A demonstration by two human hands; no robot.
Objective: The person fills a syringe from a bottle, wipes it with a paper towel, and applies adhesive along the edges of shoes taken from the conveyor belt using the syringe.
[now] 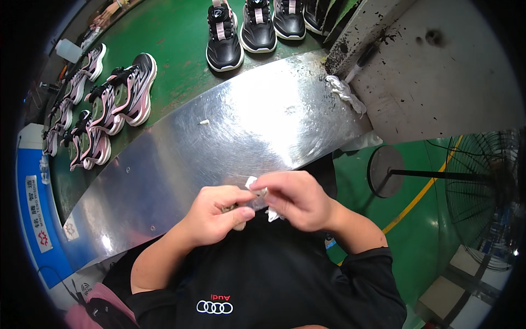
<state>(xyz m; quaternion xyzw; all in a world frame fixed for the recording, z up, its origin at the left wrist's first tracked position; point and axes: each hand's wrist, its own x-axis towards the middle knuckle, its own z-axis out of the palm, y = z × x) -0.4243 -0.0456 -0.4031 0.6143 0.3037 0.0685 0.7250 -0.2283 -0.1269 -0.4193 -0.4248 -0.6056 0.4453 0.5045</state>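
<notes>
My left hand (215,213) and my right hand (298,196) meet close to my chest, over the near edge of a shiny metal work surface (219,137). Between their fingertips they pinch a small white cloth (258,193) together with a small thin object that I cannot make out. Part of the cloth hangs below my right fingers.
A green conveyor belt (170,38) beyond the metal surface carries pink-and-grey sneakers (118,93) on the left and black sneakers (241,27) at the top. A crumpled white rag (345,93) lies by a grey machine housing (438,71). A floor fan (482,186) stands to the right.
</notes>
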